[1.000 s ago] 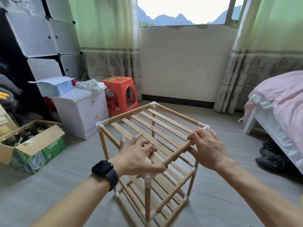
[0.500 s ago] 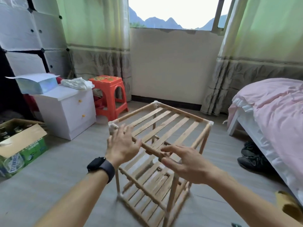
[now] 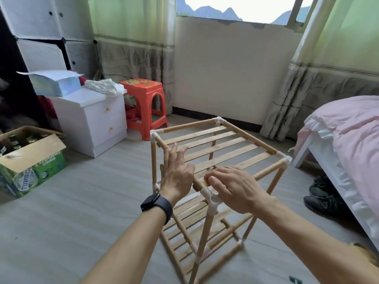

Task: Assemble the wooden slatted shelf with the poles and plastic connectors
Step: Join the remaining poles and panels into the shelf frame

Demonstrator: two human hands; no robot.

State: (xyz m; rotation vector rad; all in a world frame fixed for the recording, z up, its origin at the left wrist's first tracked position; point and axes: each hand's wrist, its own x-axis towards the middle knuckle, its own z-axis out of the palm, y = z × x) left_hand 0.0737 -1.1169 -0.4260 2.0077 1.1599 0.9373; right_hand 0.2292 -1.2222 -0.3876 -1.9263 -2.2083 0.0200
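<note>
I see the bed close on the right, and a white drawer cabinet, cardboard box and red stool on the left. Between them the shelf stands upright on the floor, poles vertical, top slats running left to right, one corner connector toward me. My left hand and right hand rest on its top rails, fingers loosely extended, clasping nothing.

left hand covers mid-run of the shelf's left top pole; contact under the palm unreadable. right hand hides part of the front pole. front leg's foot cut by the bottom edge. box clipped left, bed clipped right.
</note>
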